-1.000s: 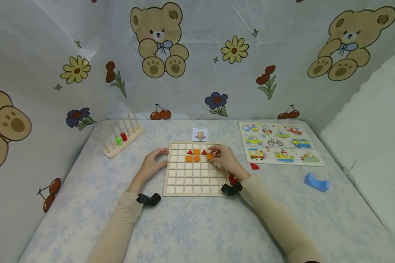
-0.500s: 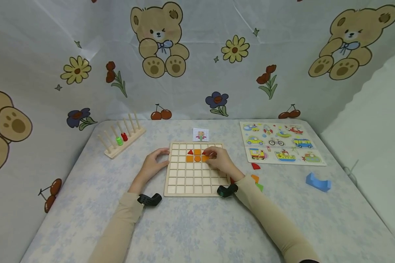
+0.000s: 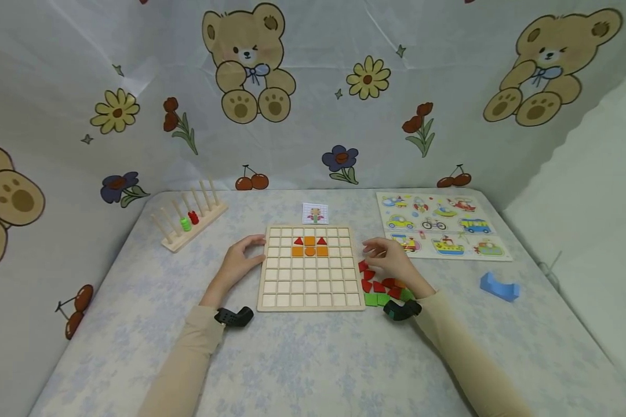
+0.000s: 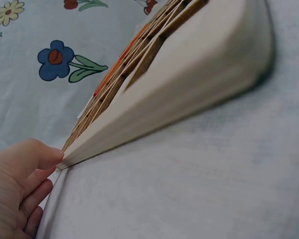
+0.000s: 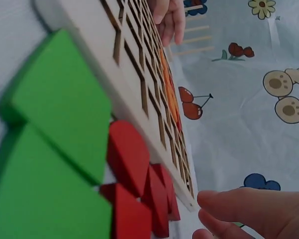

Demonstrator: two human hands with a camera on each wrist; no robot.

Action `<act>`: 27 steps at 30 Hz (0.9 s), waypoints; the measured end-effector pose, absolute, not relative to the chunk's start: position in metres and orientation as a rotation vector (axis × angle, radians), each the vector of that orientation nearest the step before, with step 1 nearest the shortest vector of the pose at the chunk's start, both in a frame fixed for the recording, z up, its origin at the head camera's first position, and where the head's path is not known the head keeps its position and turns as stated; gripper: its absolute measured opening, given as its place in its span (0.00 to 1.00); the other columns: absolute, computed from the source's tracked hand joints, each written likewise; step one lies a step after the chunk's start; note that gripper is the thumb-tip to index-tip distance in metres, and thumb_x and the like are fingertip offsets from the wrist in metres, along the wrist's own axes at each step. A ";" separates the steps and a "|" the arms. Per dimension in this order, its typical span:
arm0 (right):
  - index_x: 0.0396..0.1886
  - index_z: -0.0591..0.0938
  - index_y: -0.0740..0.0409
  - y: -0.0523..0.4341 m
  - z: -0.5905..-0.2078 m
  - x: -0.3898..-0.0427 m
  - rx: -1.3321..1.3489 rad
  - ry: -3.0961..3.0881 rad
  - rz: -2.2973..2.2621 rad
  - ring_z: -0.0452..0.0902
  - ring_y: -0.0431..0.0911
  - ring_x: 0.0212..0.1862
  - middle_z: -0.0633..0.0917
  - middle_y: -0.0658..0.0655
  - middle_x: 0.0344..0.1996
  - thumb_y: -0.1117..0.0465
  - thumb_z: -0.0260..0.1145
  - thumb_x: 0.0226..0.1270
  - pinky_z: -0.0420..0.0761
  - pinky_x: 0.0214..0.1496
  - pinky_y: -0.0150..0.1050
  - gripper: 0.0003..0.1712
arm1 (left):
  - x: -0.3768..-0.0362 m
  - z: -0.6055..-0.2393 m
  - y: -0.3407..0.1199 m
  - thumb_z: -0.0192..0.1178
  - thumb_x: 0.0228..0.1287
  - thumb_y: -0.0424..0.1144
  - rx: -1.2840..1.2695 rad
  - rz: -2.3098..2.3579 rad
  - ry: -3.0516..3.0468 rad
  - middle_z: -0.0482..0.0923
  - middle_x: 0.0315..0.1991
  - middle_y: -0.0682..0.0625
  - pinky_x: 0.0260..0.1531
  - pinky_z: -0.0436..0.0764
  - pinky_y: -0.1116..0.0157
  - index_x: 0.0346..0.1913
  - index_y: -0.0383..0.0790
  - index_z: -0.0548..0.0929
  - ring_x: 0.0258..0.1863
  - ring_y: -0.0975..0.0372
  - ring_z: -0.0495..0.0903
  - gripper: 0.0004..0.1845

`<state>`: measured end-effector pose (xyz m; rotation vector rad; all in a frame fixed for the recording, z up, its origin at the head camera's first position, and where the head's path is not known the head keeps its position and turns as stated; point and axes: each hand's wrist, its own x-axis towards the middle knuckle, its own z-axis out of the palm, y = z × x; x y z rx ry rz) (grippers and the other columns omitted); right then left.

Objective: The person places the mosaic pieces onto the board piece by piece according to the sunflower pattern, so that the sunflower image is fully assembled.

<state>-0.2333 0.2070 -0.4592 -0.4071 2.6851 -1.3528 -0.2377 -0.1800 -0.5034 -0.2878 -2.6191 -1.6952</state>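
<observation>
A wooden grid board (image 3: 311, 286) lies in the middle of the table, with several orange pieces and two red triangles set in its upper cells. One is an orange circle (image 3: 310, 251). My left hand (image 3: 240, 259) rests with thumb and fingertips against the board's left edge; in the left wrist view the left hand (image 4: 20, 184) touches the wooden side. To the right of the board, my right hand (image 3: 393, 259) hovers with loosely bent fingers and nothing between them, beside loose red pieces (image 3: 378, 287) and green pieces (image 3: 383, 299). Large green blocks (image 5: 59, 99) fill the right wrist view's near side.
A small pattern card (image 3: 315, 213) lies behind the board. At back left stands a peg rack (image 3: 198, 225) with green and red beads on it. A vehicle picture board (image 3: 448, 246) lies at back right, partly behind my right hand, with a blue curved block (image 3: 499, 287) in front.
My right hand has set an orange square beside the orange circle, let it go, and moved right to the loose pieces, uncovering the right red triangle. The left hand has stayed at the board's edge.
</observation>
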 end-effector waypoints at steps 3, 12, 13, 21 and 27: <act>0.55 0.78 0.66 0.214 -0.464 -0.226 -0.424 2.660 -1.347 0.78 0.49 0.40 0.84 0.66 0.45 0.68 0.68 0.59 0.79 0.41 0.32 0.23 | -0.237 -0.503 -0.181 0.65 0.61 0.36 -0.283 -1.698 -2.623 0.78 0.57 0.43 0.71 0.58 0.50 0.64 0.43 0.73 0.68 0.52 0.66 0.27; 0.55 0.79 0.66 0.215 -0.467 -0.215 -0.479 2.671 -1.331 0.78 0.51 0.41 0.83 0.67 0.47 0.68 0.70 0.57 0.78 0.40 0.32 0.24 | -0.219 -0.471 -0.171 0.62 0.62 0.30 -0.292 -1.720 -2.626 0.76 0.58 0.35 0.71 0.57 0.47 0.64 0.32 0.71 0.67 0.47 0.65 0.27; 0.55 0.79 0.66 0.215 -0.468 -0.215 -0.474 2.678 -1.324 0.78 0.50 0.40 0.83 0.66 0.47 0.68 0.70 0.57 0.78 0.40 0.32 0.24 | -0.219 -0.471 -0.172 0.62 0.62 0.31 -0.292 -1.722 -2.625 0.76 0.58 0.35 0.71 0.57 0.48 0.64 0.32 0.71 0.67 0.47 0.65 0.27; 0.54 0.79 0.66 0.214 -0.471 -0.215 -0.419 2.640 -1.393 0.77 0.46 0.32 0.82 0.68 0.43 0.70 0.66 0.60 0.80 0.28 0.31 0.21 | -0.219 -0.471 -0.172 0.62 0.62 0.31 -0.312 -1.723 -2.619 0.76 0.57 0.35 0.72 0.57 0.48 0.64 0.32 0.71 0.67 0.47 0.66 0.26; 0.55 0.78 0.67 0.217 -0.476 -0.216 -0.414 2.576 -1.457 0.78 0.43 0.29 0.82 0.70 0.44 0.71 0.65 0.61 0.81 0.26 0.32 0.20 | -0.218 -0.468 -0.171 0.62 0.62 0.30 -0.317 -1.727 -2.620 0.76 0.57 0.34 0.72 0.57 0.49 0.63 0.31 0.71 0.67 0.47 0.66 0.26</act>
